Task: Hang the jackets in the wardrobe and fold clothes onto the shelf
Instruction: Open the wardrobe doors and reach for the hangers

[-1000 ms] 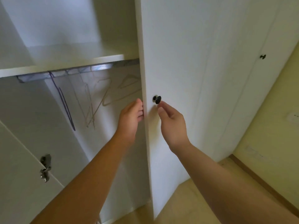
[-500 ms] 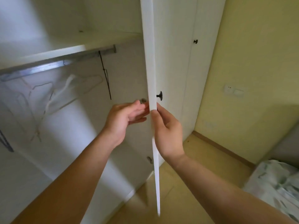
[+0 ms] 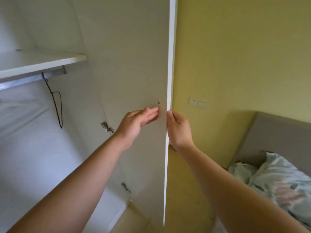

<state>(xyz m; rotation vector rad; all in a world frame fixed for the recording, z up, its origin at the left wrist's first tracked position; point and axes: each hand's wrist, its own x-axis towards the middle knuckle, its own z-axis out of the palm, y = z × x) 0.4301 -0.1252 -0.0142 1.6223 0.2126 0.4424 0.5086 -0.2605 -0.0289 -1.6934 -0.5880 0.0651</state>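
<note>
Left hand [image 3: 136,121] lies flat, fingers straight, on the inner face of the open wardrobe door [image 3: 134,64]. Right hand [image 3: 178,128] meets the door's edge; its fingers are hidden behind, so its grasp is unclear. Shelf [image 3: 42,62] and wire hanger [image 3: 58,106] are well left.

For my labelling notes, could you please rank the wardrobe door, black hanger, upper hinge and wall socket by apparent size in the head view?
1. wardrobe door
2. black hanger
3. upper hinge and wall socket: they look about alike, and the socket sits farther from the camera, so I leave them unranked.
</note>
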